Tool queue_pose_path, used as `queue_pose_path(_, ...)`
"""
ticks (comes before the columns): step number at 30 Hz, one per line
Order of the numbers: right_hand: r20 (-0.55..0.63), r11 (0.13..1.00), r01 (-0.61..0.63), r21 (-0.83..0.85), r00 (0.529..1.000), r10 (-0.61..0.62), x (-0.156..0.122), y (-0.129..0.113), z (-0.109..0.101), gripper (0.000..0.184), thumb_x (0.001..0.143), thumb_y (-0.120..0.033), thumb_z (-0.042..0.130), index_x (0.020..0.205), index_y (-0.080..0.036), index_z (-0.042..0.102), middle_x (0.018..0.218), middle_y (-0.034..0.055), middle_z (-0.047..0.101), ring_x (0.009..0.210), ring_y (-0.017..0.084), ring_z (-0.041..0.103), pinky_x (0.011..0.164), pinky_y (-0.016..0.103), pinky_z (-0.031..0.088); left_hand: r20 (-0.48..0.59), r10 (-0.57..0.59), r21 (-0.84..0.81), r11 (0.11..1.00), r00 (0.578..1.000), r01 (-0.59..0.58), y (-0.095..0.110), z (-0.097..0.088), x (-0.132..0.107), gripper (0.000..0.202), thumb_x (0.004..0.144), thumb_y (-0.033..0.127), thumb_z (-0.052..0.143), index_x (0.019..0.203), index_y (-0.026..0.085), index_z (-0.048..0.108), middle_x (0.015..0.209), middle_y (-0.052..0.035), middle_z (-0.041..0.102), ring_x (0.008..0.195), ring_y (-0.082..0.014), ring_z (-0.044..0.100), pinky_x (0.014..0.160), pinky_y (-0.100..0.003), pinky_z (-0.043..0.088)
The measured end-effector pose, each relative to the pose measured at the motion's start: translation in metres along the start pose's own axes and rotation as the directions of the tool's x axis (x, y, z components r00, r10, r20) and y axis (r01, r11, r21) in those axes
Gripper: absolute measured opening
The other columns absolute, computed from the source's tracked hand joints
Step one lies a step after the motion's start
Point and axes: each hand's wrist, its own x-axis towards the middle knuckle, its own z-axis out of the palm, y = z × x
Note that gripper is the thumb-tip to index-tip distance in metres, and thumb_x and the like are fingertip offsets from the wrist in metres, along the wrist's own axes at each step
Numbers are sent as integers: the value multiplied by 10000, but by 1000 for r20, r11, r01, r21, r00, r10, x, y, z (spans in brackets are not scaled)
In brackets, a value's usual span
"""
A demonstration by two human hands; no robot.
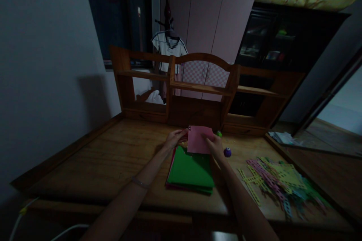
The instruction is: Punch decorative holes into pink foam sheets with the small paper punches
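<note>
A pink sheet of paper (198,141) is raised above the desk, with small dark marks that look like punched holes at its upper left corner. My right hand (215,146) grips its right side, thumb across the front. At the sheet's left edge, the fingers of my left hand (175,138) are closed on the paper. Beneath lies a stack of coloured paper with a green sheet (191,169) on top and a pink edge showing at the left. Two small round objects, one purple (227,152) and one green (219,133), sit just right of my right hand.
A heap of cut paper strips full of holes (274,180) covers the desk's right side. The wooden desk (113,158) has a raised shelf unit (198,88) along its back. A wall (56,64) borders the left, and white cables (73,227) hang at the front left.
</note>
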Motion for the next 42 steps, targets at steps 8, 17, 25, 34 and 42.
queue_pose_path(8,40,999,38,-16,999,-37,1,3,1,369,769,-458,576,903,-140,706,798,66,711,727,237,639,537,260,462,27,1,-6,1000,1000,-1,2,1,-1,415,625,454,765,813,96,668,827,-110,709,727,-194,670,751,-335,519)
queue_pose_path(17,42,998,45,-52,998,-43,2,8,-1,365,781,-460,561,894,-144,706,786,57,702,718,231,632,537,258,460,15,-14,-1,1000,1000,14,3,2,-2,401,649,422,760,850,87,670,837,-106,707,726,-180,668,736,-302,518)
queue_pose_path(25,47,998,48,-48,998,-46,2,6,-1,361,768,-462,570,871,-144,706,788,67,695,718,235,634,536,264,471,43,2,-12,1000,999,-1,-2,-1,2,413,635,406,773,887,94,671,850,-104,701,705,-179,664,730,-320,522)
queue_pose_path(34,71,999,51,11,996,-52,1,3,1,349,773,-433,567,931,-151,698,835,65,712,756,244,650,562,281,495,19,33,21,999,999,-33,-15,-5,10,454,602,390,798,944,119,671,949,-106,690,795,-180,658,769,-312,510)
queue_pose_path(42,84,996,75,46,993,-78,0,-2,4,312,764,-426,590,890,-168,712,843,55,715,726,228,657,578,286,505,-18,32,173,984,999,-29,-10,-4,4,519,598,401,796,1029,146,661,1023,-105,668,778,-166,639,634,-238,488)
